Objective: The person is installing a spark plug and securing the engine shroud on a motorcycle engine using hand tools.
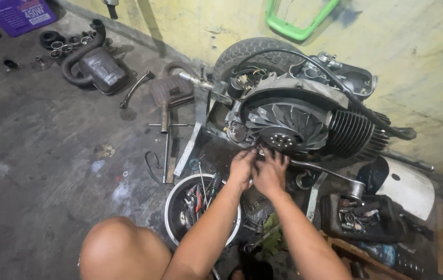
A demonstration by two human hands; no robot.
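Observation:
A scooter engine [304, 111] lies on the concrete floor against a yellow wall, with its black flywheel fan [290, 127], ribbed cylinder [354, 134] and rear tyre [245, 52] showing. My left hand [242, 167] and my right hand [271, 171] are pressed together just below the fan, fingers curled at the engine's lower edge. Whatever small part the fingers touch is hidden by the hands. My bare knee [115, 249] is at the bottom left.
A round white bowl [172, 205] of hand tools sits left of my forearms. A black tray of sockets [359, 218], a T-handle wrench [165, 129], a black exhaust muffler [94, 65], a green frame [299, 23] on the wall and a purple box [16, 13] lie around.

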